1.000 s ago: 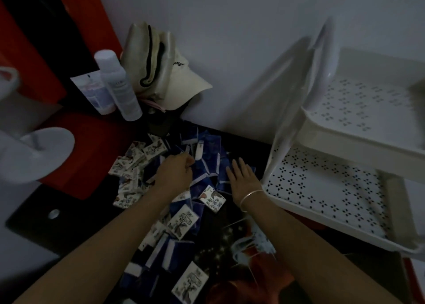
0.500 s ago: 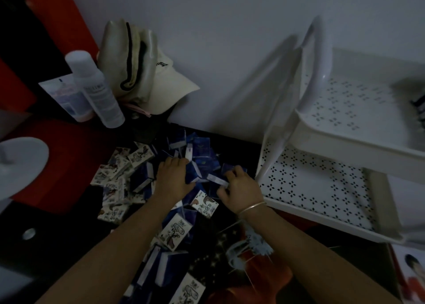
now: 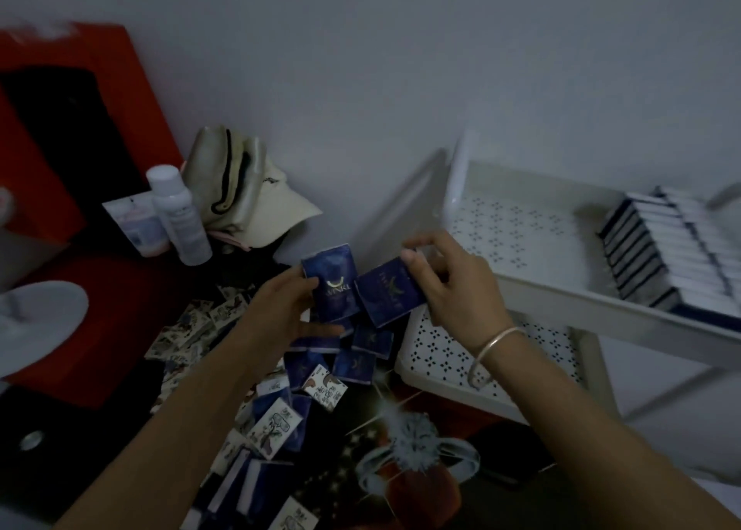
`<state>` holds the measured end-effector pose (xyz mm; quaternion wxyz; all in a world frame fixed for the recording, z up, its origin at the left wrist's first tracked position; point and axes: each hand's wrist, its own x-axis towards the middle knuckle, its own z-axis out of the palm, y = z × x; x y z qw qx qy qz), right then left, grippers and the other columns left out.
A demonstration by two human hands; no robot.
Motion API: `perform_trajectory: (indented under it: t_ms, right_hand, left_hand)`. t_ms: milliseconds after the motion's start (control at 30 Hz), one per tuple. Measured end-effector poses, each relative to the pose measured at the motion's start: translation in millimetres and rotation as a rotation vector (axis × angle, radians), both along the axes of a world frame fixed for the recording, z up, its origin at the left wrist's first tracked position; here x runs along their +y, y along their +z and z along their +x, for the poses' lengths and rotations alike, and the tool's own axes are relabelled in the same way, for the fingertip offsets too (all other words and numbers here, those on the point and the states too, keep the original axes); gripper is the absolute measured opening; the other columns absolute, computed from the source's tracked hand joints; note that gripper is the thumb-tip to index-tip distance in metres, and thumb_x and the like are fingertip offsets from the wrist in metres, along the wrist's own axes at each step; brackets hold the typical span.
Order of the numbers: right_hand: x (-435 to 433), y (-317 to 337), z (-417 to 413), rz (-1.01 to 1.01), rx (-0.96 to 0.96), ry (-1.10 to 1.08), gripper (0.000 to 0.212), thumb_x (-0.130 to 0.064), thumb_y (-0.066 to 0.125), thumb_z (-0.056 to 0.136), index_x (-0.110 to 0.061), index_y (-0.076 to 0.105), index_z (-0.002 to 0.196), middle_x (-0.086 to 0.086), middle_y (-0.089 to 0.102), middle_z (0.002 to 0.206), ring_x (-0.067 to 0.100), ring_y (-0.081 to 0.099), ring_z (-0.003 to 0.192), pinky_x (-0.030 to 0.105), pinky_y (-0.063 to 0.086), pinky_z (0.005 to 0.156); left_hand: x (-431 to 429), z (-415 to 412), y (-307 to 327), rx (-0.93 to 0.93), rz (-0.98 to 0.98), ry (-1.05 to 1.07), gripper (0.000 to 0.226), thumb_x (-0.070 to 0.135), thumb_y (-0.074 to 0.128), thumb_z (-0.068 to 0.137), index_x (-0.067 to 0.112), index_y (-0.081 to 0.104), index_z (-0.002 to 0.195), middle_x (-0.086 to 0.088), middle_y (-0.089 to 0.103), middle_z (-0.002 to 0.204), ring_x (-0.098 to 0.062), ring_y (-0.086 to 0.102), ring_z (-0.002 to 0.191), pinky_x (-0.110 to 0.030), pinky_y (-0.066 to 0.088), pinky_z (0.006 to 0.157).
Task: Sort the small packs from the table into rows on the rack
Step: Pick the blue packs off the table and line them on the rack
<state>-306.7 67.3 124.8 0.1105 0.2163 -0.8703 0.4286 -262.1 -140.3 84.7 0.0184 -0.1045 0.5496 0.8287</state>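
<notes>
My left hand holds a dark blue pack upright above the pile. Beside it, my right hand grips a second blue pack, tilted and touching the first. Below them a heap of small packs, some blue and some white with drawings, lies on the dark table. The white perforated rack stands to the right. A row of blue-and-white packs stands on edge at the right of its upper shelf. The lower shelf shows no packs.
A cream cap, a white bottle and a small sachet stand at the back left against the wall. A red box is behind them. A white round object sits at the far left.
Both hands were pressed down in the pile; now each has lifted a blue pack above it. The view has shifted right, showing the filled row on the upper shelf.
</notes>
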Motion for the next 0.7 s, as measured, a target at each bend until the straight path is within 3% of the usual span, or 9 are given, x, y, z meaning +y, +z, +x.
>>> perform_trajectory:
  t_ms: [100,233,300,467,600,700]
  right_hand:
    - [26,24,2,-0.134,-0.143,0.051,0.025,-0.035,0.05,0.095,-0.013,0.06,0.091,0.001,0.066,0.058,0.015,0.048,0.03,0.022,0.037,0.033]
    - [68,52,-1,-0.286,-0.287,0.025,0.03,-0.035,0.05,0.095,-0.007,0.061,0.093,-0.001,0.061,0.052,0.017,0.049,0.033,0.019,0.031,0.032]
    - [93,66,-6,-0.329,-0.359,0.016,0.027,-0.034,0.054,0.094,-0.008,0.059,0.092,0.0,0.063,0.056,0.016,0.051,0.039,0.02,0.034,0.034]
    - [173,94,-41,-0.343,-0.487,-0.145,0.017,-0.02,0.056,0.094,-0.009,0.056,0.107,0.009,0.066,0.078,0.014,0.061,0.05,0.02,0.044,0.043]
    - [230,106,-93,-0.294,-0.385,-0.353,0.033,-0.009,0.058,0.091,-0.01,0.046,0.122,0.014,0.066,0.098,0.014,0.066,0.062,0.024,0.051,0.051]
    - [260,103,-134,0.001,-0.09,-0.542,0.036,-0.015,0.066,0.084,-0.014,0.05,0.116,0.01,0.066,0.109,0.019,0.063,0.083,0.033,0.052,0.073]
  left_hand:
    - [25,4,33,0.071,-0.042,-0.05,0.031,0.003,0.036,0.098,0.012,0.059,0.118,-0.012,0.067,0.109,-0.027,0.066,0.091,-0.036,0.059,0.054]
    - [66,-1,65,0.141,-0.106,-0.096,0.023,0.009,0.045,0.098,0.018,0.062,0.11,-0.004,0.072,0.096,-0.022,0.071,0.083,-0.035,0.059,0.056]
    - [85,-8,70,0.169,-0.152,-0.155,0.02,0.009,0.051,0.095,0.019,0.063,0.108,0.0,0.074,0.09,-0.017,0.072,0.078,-0.032,0.059,0.055]
    - [145,-33,74,0.137,-0.11,-0.205,0.023,0.004,0.056,0.092,0.017,0.063,0.109,-0.007,0.07,0.104,-0.017,0.072,0.081,-0.032,0.06,0.057]
    - [181,-63,81,0.161,-0.102,-0.209,0.028,0.003,0.058,0.092,0.014,0.061,0.117,-0.008,0.067,0.114,-0.02,0.072,0.089,-0.035,0.06,0.066]
    - [200,-90,88,0.182,-0.117,-0.23,0.028,0.008,0.058,0.093,0.013,0.06,0.121,-0.008,0.066,0.117,-0.022,0.07,0.096,-0.04,0.06,0.07]
